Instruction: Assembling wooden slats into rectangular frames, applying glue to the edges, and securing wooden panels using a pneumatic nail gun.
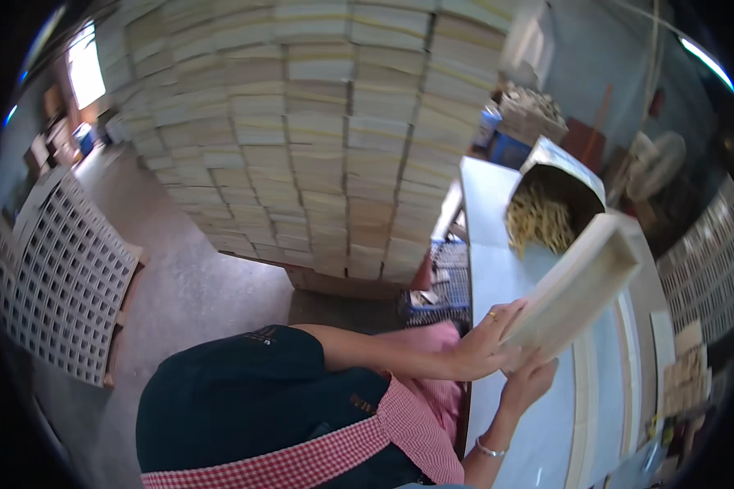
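Observation:
I hold a long, shallow, pale wooden tray-like piece (559, 295) with raised edges, tilted above a white table (485, 269). My left hand (485, 341), with a ring on one finger, is closed on its near end. My right hand (532, 380), below a bracelet on the wrist, grips the same end from the lower side. The fingertips of both hands are partly hidden or blurred. Just beyond the piece, an open-mouthed container (589, 181) lies on its side. Yellowish thin strips (538, 218) spill from it onto the table; I cannot tell their material.
A tall stack of pale rectangular pieces (318, 138) rises across from me. Long pale strips (583, 407) lie along the table, and small wooden pieces (685, 379) are piled at its right. A dark blue crate (450, 281) stands beside the table. Grid-like stacked pieces (73, 277) stand at left.

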Demonstrator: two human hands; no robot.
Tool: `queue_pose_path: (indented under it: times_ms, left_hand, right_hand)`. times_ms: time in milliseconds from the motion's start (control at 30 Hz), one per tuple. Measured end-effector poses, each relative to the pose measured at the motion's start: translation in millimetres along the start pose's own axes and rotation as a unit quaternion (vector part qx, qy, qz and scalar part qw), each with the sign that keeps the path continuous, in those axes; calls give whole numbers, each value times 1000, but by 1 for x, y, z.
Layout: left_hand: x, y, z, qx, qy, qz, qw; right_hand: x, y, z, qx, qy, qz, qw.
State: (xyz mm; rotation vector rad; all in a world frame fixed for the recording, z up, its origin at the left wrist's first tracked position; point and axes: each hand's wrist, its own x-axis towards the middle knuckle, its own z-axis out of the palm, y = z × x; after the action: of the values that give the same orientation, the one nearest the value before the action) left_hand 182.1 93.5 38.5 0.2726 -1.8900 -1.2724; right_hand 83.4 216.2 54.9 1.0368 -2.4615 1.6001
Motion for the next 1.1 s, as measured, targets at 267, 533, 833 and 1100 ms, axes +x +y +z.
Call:
queue_pose_path:
  times_ms: [267, 533, 833, 1100]
  left_hand:
    - [76, 162, -192, -64, 206, 191, 958]
    - [24, 381, -485, 96, 527, 411, 738]
    - [-41, 430, -625, 172, 590, 332, 715]
    - [-40, 398, -728, 213, 641, 255, 692]
  right_hand:
    - [7, -91, 44, 213, -13, -229, 950]
    - [-5, -48, 86, 121, -157, -180, 964]
    - [-9, -53, 126, 88, -280, -143, 945]
    - [-13, -54, 143, 65, -283, -132, 948]
